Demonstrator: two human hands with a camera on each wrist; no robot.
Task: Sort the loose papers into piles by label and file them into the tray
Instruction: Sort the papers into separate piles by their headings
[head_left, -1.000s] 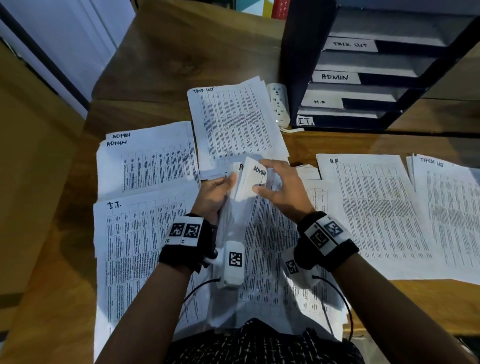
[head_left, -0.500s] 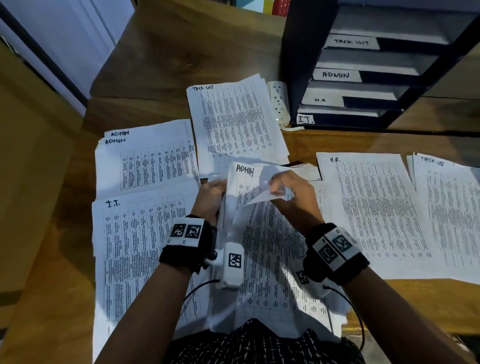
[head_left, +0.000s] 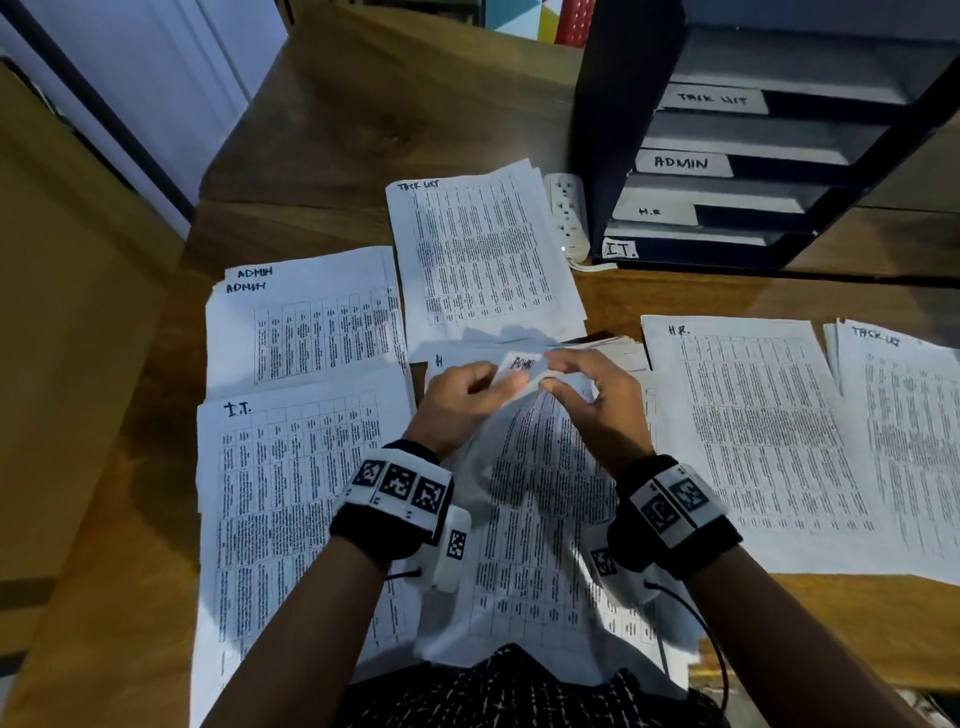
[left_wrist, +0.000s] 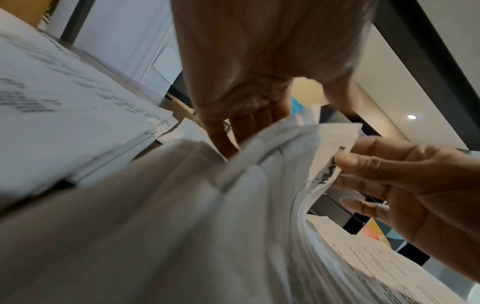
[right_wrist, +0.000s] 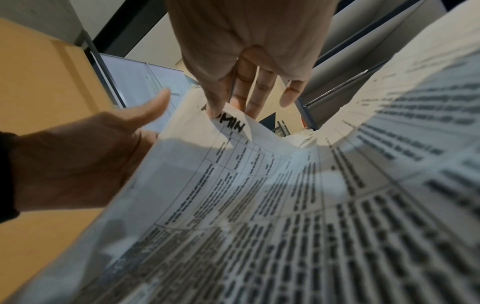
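Observation:
In the head view an unsorted stack of printed sheets (head_left: 540, 509) runs from my lap onto the desk. My left hand (head_left: 488, 382) grips its upper left edge, fingers behind the sheets (left_wrist: 259, 127). My right hand (head_left: 550, 376) pinches the curled top corner of the sheet labelled ADMIN (head_left: 522, 364), thumb on the label (right_wrist: 215, 111). Sorted piles lie around: ADMIN (head_left: 306, 322), I.T. (head_left: 291, 493), TASK LIST (head_left: 483, 260), H.R. (head_left: 753, 426). The dark tray (head_left: 597, 130) stands at the back right with shelves labelled TASK LIST, ADMIN, H.R. and I.T.
A second TASK LIST sheet (head_left: 904, 415) lies at the far right. A white power strip (head_left: 569, 218) sits between the far TASK LIST pile and the tray. A sheet whose label starts with H (head_left: 441, 361) shows under my hands. Bare wood (head_left: 363, 130) stretches behind the piles.
My right hand let the folded-back sheet down and now pinches the ADMIN corner close to my left hand. The left hand has shifted a little right along the stack's top edge.

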